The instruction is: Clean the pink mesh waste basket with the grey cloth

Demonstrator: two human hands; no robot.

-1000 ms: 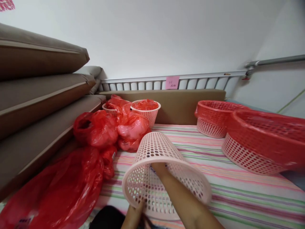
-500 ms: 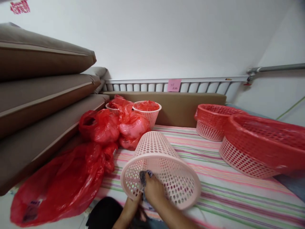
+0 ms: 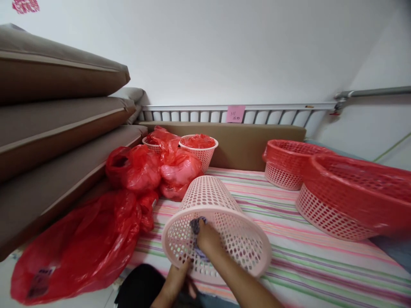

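A pale pink plastic basket (image 3: 208,192) with a perforated wall lies on its side on the striped sheet, its mouth facing me. My left hand (image 3: 183,273) grips the lower left of its rim, the thumb inside and some fingers below. Inside the mouth, my right hand (image 3: 208,237) is closed on a crumpled grey-purple cloth (image 3: 199,252), which touches the inner wall. Part of the cloth hangs below that hand.
Red plastic bags (image 3: 135,171) lie left of the basket, beside stacked brown cushions (image 3: 64,115). Behind stands another pink basket (image 3: 207,156) with a red liner. Red-lined baskets (image 3: 334,214) stand at right on the striped sheet (image 3: 289,265). A white railing (image 3: 199,115) runs along the wall.
My right hand has moved deeper into the basket and slightly up, bringing the cloth with it. My left hand stays on the rim, and the basket is nearly still.
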